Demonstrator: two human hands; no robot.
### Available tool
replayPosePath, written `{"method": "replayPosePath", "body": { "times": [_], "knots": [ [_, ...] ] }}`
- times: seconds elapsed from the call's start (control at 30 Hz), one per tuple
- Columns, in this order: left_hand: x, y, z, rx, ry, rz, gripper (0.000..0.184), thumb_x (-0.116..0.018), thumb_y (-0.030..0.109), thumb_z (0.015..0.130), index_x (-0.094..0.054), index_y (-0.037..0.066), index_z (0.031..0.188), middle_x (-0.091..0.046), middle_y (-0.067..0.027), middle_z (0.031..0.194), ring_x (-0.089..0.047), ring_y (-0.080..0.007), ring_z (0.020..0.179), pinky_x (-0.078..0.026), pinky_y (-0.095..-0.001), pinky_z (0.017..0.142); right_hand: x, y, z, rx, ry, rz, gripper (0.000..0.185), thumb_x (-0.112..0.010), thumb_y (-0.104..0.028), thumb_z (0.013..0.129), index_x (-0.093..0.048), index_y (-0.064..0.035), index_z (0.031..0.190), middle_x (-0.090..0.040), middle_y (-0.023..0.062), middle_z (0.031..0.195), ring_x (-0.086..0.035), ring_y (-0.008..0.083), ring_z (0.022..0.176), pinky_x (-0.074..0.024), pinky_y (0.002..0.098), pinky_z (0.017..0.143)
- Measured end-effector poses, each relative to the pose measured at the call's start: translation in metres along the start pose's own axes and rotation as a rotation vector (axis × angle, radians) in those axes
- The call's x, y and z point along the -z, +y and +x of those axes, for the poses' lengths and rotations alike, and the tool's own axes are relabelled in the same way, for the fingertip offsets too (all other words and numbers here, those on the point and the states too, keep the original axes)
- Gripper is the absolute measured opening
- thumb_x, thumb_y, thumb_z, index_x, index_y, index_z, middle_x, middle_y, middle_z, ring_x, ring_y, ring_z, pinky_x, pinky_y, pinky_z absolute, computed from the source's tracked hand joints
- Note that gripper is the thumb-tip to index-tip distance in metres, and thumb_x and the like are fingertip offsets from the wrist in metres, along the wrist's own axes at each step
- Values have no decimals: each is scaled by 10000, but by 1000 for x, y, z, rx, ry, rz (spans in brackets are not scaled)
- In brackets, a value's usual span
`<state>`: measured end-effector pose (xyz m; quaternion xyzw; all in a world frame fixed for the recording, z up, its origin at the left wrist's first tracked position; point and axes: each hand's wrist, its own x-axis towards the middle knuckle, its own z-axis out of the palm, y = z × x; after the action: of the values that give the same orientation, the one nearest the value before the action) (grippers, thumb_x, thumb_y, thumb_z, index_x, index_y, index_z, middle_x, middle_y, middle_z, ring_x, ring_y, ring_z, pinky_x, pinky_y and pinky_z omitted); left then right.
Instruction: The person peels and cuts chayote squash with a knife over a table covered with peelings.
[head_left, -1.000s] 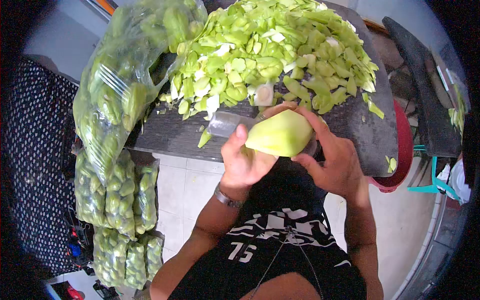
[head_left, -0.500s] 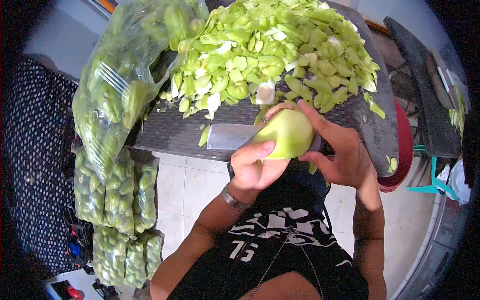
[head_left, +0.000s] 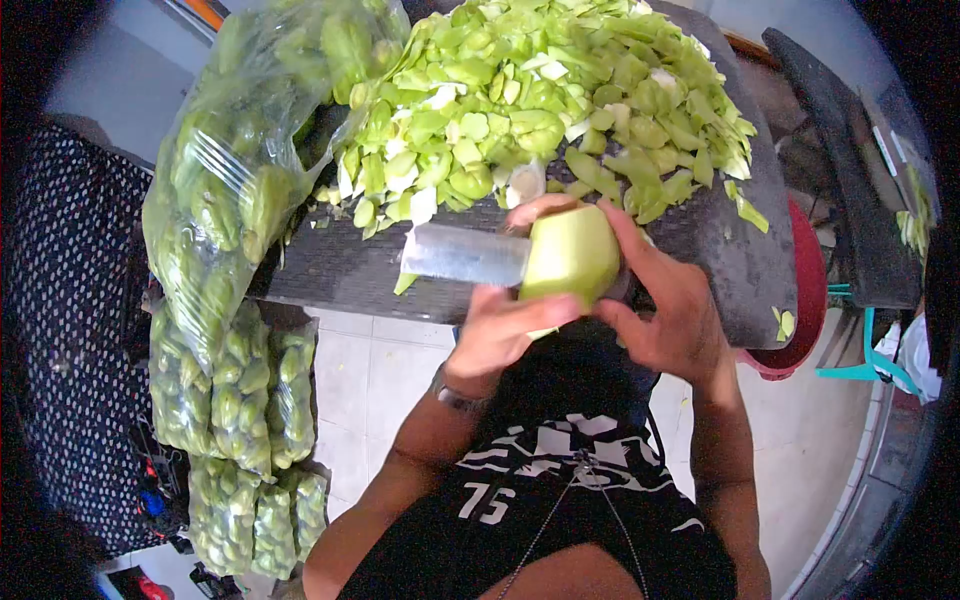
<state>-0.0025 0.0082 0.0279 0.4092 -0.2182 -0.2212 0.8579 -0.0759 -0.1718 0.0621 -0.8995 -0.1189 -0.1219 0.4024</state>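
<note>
A pale green, partly peeled chayote (head_left: 575,255) is in front of me above the table's near edge. My left hand (head_left: 505,325) is closed around its left and lower side, with a thumb on the front and fingertips behind the top. My right hand (head_left: 670,310) is curled at the right side of the chayote, its thumb and a finger close to the skin. From behind the chayote a broad knife blade (head_left: 465,255) points left. The knife's handle is mostly hidden, with a dark part showing inside my right hand.
A big heap of green peelings (head_left: 540,110) covers the dark table (head_left: 340,265). To the left lies a large clear bag of chayotes (head_left: 215,200), with several smaller filled bags (head_left: 240,390) below. A red tub (head_left: 805,300) and a turquoise stool (head_left: 865,360) are at the right.
The chayote has turned in my left hand, and its face is now more upright. The blade has shifted up a little and shows a broader face. My left thumb has slid right across the chayote.
</note>
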Motion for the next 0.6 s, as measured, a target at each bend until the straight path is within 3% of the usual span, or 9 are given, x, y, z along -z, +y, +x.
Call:
{"method": "replayPosePath", "body": {
  "times": [0.03, 0.07, 0.17, 0.27, 0.3, 0.33, 0.4, 0.47, 0.6],
  "knots": [
    [0, 4, -1, 36, 12, 133, 818, -782, 67, 761, -378, 1, 1469, -493, -117, 1390, -496, -237, 1306, -404, -398, 1110, -2, 4, 2, 30, 0, -13, 943, -831, -143, 769, -344, -56, 1572, -616, 239, 1360, -634, 427, 1185, -548, 440, 949],
    [-12, 4, -6, 118, 141, -100, 766, -781, -17, 760, -423, 24, 1437, -507, -78, 1326, -514, -192, 1245, -426, -368, 1071, -3, 7, 6, 70, 6, -34, 932, -828, -141, 773, -351, -54, 1569, -625, 239, 1345, -640, 425, 1176, -552, 440, 938],
    [-8, -11, 3, 22, 138, -51, 754, -762, -51, 769, -430, 41, 1439, -510, -77, 1332, -507, -193, 1257, -423, -350, 1072, 5, 13, 15, 28, -59, -5, 795, -788, -154, 825, -432, -72, 1531, -647, 249, 1292, -651, 422, 1156, -559, 440, 910],
    [3, 8, 9, 270, 228, 60, 709, -783, -54, 759, -475, -2, 1396, -617, -128, 1242, -621, -191, 1141, -510, -327, 966, 13, 29, 20, -104, -176, -201, 633, -743, -190, 888, -520, -87, 1471, -668, 273, 1219, -663, 434, 1115, -555, 444, 903],
    [5, 10, 11, 345, 244, 77, 695, -785, -54, 759, -487, -13, 1386, -641, -141, 1218, -645, -190, 1113, -529, -321, 936, 15, 38, 23, -49, -105, -167, 608, -740, -177, 889, -539, -75, 1454, -679, 270, 1167, -673, 434, 1084, -548, 437, 895],
    [4, 5, 12, 206, 225, 106, 582, -759, 3, 815, -510, -73, 1336, -682, -169, 1139, -691, -214, 1044, -571, -334, 896, 15, 50, 27, 7, -35, -132, 583, -736, -165, 891, -557, -63, 1436, -690, 267, 1114, -682, 434, 1052, -541, 431, 887],
    [15, 4, 15, 300, 235, -154, 477, -676, 51, 885, -520, -105, 1308, -664, -206, 1203, -672, -292, 1114, -543, -368, 981, 14, 68, 30, 63, 97, -148, 540, -729, -185, 910, -581, -46, 1410, -703, 269, 1030, -697, 423, 973, -535, 428, 852],
    [30, -6, 29, 331, 304, -470, 430, -561, 89, 980, -487, -151, 1329, -634, -249, 1273, -638, -369, 1196, -518, -445, 1068, 19, 68, 34, -214, 67, -199, 539, -724, -208, 919, -579, -44, 1411, -701, 277, 1071, -693, 425, 1001, -536, 430, 869],
    [30, 1, 35, 331, 411, -482, 398, -560, 138, 999, -520, -132, 1289, -644, -239, 1246, -649, -364, 1190, -572, -424, 997, 24, 63, 36, -512, 67, -413, 536, -729, -257, 918, -593, -34, 1385, -686, 292, 1149, -679, 417, 1094, -536, 434, 911]
  ]
}}
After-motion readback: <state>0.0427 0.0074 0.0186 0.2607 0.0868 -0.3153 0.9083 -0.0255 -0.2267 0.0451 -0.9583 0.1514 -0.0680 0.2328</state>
